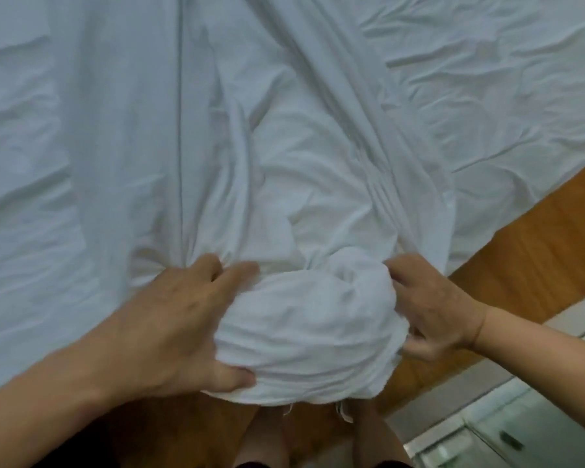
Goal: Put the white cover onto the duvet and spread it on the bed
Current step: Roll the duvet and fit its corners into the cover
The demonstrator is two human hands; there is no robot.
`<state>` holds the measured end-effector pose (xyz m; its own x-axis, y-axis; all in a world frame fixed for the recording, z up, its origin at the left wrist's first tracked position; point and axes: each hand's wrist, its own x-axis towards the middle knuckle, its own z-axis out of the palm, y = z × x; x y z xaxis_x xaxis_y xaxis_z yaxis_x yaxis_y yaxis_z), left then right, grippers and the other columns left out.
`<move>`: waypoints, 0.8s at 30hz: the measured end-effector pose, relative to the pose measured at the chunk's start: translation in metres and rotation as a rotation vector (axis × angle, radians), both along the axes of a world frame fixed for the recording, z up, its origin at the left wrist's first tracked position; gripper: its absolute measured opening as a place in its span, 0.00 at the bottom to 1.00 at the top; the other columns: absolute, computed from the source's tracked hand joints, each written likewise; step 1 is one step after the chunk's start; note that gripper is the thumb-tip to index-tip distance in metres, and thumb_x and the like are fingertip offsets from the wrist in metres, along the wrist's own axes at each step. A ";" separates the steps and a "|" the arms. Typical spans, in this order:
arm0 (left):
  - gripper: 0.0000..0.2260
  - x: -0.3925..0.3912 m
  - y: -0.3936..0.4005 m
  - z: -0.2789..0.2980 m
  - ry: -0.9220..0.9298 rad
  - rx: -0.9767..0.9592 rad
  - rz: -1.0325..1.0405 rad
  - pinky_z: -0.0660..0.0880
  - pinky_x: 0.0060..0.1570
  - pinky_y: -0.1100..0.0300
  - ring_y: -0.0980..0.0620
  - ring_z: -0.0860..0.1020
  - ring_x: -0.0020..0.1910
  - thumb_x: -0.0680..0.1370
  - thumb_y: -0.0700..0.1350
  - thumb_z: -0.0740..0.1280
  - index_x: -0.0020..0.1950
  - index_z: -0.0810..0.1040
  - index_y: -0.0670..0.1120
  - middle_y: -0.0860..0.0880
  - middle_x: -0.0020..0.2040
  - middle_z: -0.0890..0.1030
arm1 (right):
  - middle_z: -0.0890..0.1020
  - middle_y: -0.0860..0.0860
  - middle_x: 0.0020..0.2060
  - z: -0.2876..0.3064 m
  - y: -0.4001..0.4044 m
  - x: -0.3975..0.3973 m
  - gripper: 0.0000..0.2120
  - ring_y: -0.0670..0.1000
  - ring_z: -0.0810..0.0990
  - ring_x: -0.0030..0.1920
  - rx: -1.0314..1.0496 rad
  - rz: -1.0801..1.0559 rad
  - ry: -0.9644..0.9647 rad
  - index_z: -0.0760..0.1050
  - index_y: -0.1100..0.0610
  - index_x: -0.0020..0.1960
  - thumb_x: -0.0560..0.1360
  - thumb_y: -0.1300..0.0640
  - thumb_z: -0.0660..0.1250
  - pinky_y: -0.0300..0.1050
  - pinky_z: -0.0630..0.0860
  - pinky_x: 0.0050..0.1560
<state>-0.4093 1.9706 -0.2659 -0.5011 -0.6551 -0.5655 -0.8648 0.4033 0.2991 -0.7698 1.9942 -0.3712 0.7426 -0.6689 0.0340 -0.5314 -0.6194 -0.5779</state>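
1. My left hand (pixel 179 319) and right hand (pixel 433 312) both clench the bunched white cover (pixel 304 319) at 6 o'clock, the bed's (pixel 487 96) near edge.
2. Fabric looks soft, light, floppy; I'd grab gathered folds, not flat cloth.

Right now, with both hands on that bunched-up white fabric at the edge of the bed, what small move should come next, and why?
Probably draw the white bundle toward you and shake it looser: the left hand and right hand grip it from both sides, and the fabric is wadded tight while the cloth beyond lies in long folds.
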 end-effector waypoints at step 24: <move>0.48 0.078 0.000 -0.059 0.127 -0.530 0.047 0.73 0.41 0.47 0.41 0.81 0.35 0.55 0.83 0.67 0.44 0.80 0.37 0.44 0.36 0.79 | 0.76 0.56 0.49 -0.037 -0.016 -0.012 0.22 0.58 0.75 0.45 -0.127 -0.039 0.187 0.70 0.56 0.65 0.80 0.42 0.61 0.58 0.73 0.47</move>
<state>-0.3310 1.9707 -0.3251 -0.5076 -0.8570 -0.0890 -0.8556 0.4893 0.1688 -0.7819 1.9783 -0.4086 0.7178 -0.6961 -0.0158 -0.6467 -0.6580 -0.3858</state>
